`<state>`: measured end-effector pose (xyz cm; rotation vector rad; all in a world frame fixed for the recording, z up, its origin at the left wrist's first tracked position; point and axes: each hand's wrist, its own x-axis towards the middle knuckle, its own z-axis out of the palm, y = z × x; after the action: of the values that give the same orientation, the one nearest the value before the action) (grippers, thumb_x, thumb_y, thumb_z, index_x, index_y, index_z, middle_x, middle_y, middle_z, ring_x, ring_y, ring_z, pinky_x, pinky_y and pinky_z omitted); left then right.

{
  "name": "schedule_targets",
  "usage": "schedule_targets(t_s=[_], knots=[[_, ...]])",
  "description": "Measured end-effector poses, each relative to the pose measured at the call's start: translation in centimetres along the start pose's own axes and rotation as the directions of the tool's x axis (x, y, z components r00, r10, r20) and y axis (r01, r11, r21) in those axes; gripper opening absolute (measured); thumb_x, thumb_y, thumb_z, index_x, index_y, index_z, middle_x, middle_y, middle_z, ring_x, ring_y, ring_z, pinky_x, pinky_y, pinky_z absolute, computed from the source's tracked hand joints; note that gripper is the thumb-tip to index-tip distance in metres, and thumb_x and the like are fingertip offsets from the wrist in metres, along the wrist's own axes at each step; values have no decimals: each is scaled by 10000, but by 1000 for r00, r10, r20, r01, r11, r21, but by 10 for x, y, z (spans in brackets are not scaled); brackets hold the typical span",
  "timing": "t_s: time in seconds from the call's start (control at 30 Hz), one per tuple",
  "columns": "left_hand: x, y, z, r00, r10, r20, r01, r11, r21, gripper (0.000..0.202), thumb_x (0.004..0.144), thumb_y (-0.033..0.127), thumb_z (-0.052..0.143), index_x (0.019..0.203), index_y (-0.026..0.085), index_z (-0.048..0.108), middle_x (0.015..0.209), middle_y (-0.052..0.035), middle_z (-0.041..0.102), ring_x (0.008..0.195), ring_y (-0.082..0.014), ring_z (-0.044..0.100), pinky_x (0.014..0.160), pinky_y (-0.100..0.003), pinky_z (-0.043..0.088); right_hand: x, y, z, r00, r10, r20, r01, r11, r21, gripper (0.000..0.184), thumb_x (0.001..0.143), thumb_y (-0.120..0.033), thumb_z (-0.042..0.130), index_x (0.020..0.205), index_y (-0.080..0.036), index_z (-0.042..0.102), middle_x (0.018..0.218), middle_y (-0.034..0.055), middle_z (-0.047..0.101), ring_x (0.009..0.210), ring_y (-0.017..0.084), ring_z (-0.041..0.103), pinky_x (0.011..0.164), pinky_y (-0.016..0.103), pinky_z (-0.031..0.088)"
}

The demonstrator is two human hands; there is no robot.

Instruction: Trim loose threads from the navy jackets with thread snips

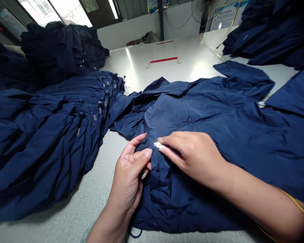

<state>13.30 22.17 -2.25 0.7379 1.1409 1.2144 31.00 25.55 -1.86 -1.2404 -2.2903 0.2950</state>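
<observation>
Head camera: a dark navy-blue jacket of thin, wrinkled cloth (218, 118) lies spread on a pale table (101, 172), directly beneath both hands, most of it reaching away to the right. Its dark zip (190, 119) slants across the cloth just beyond the right hand (195, 148). That hand pinches a small, bright, pointed piece, probably metal, (157, 144) between thumb and forefinger; the rest of it is hidden, so its full shape cannot be told. The left hand (128, 170) seems to hold a folded edge of the jacket, thumb in front and curled fingers partly behind, with the forefinger lifted clear.

What matters most is the narrow space between the two grips: the piece's long axis runs roughly sideways, its tip aimed left at the fold, just beside the left thumb and slightly farther from the body. The left hand is nearer the fold's edge; whether the tip touches cloth cannot be told. Further left lies a layered row of navy garments with small pale tags (66, 135).
</observation>
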Motion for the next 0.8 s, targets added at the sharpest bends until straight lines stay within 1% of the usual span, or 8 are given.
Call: schedule_targets(t_s=[0.1,0.33,0.53,0.6,0.73,0.8], knots=[[0,0,0,1000,0,-1,0,1000,2,467,833,206,724,1271,251,569,596,80,526,500,-19,407,497,-109,324,0,0,0,1000,-3,5,3,1000,2,249,974,-365,504,1077,-261,707,959,0,745,867,170,693,734,274,459],[0,-1,-1,1000,-12,-6,12,1000,9,485,832,213,724,1285,273,561,608,74,532,534,-28,445,523,-112,335,1,1,2,1000,-16,1,16,1000,-9,244,974,-361,508,1077,-256,703,957,7,744,882,169,689,737,274,444],[0,-1,0,1000,-8,-6,8,1000,5,493,827,213,727,1287,269,558,611,76,528,522,-28,435,518,-112,339,1,1,2,1000,-20,2,20,1000,16,252,981,-350,494,1067,-245,707,962,17,748,889,171,691,747,274,450],[1,-1,0,1000,-14,-14,14,1000,7,507,818,219,734,1290,269,556,619,71,532,530,-33,447,523,-115,349,1,2,3,1000,1,-3,-1,1000,29,248,979,-344,501,1073,-246,708,980,19,750,891,173,693,749,272,457],[0,0,0,999,-26,-38,27,1000,14,531,802,233,747,1296,271,558,633,64,532,535,-43,460,516,-122,357,2,5,3,996,66,-54,-63,996,65,239,972,-336,517,1074,-249,715,1029,13,752,905,175,696,776,270,475],[-1,0,-1,999,-29,-45,30,999,17,530,802,238,745,1297,276,560,644,60,534,533,-44,461,508,-123,353,3,5,2,996,72,-57,-67,994,85,239,969,-345,522,1074,-248,714,1037,8,750,911,175,695,792,271,482]])
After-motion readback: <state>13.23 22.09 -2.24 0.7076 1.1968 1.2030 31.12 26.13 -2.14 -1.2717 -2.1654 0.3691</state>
